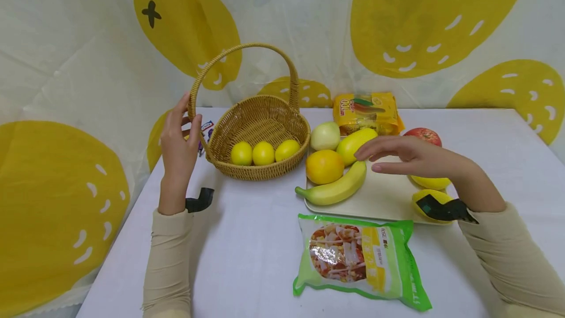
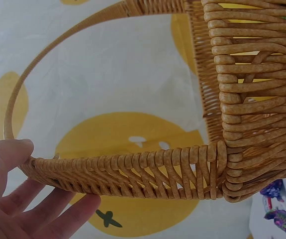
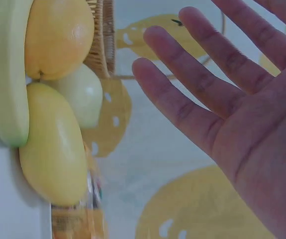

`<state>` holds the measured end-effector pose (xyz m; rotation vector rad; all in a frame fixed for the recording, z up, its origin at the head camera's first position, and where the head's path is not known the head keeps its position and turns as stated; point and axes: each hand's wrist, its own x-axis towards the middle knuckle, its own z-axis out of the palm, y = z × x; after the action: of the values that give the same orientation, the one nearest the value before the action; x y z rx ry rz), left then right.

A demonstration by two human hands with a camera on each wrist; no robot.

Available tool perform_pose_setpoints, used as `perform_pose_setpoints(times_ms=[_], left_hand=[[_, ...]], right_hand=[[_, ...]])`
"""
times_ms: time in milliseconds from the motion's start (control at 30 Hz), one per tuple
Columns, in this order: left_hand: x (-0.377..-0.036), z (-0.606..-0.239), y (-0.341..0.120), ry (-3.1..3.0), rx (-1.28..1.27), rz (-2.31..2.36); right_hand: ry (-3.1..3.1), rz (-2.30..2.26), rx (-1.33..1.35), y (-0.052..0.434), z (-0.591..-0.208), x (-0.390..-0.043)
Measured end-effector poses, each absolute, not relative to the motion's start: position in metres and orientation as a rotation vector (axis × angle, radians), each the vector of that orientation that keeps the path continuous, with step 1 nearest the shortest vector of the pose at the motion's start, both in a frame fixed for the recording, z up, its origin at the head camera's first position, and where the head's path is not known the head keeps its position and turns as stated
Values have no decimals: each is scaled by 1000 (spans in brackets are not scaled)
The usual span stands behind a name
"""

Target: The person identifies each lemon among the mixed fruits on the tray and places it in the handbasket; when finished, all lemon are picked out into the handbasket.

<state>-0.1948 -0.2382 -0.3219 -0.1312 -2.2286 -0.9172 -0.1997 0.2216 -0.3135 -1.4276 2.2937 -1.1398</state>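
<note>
Fingers of my left hand (image 1: 178,144) lie straight and loose against the rim of the round woven wicker basket (image 1: 260,134), left of centre in the head view, pressing it rather than gripping it. My right hand (image 1: 408,157) hovers flat and released, holding nothing, over the pale rectangular tray (image 1: 384,200), just above the curved yellow-green banana (image 1: 335,188) and the oval yellow mango (image 1: 355,144). I judge the light basket could slide or tip under that bare touch, rolling its three small yellow lemons (image 1: 263,153), and a careless reach could knock the round orange (image 1: 324,166) off the tray.
</note>
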Motion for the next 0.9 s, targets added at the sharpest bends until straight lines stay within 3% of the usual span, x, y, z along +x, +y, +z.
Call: perform_pose_setpoints(times_ms=[167,667,900], left_hand=[[-194,-318,-238,-2229,-110,-915],[-194,-323,-232,-2247,-108,-919],[-195,-322,-234,-2235,-90,-918]], right_hand=[[2387,-1137,-1463,247,-317,-190],[2473,-1335,-1181,297,-346,-194],[2656,-1236,-915,313,-343,-193]])
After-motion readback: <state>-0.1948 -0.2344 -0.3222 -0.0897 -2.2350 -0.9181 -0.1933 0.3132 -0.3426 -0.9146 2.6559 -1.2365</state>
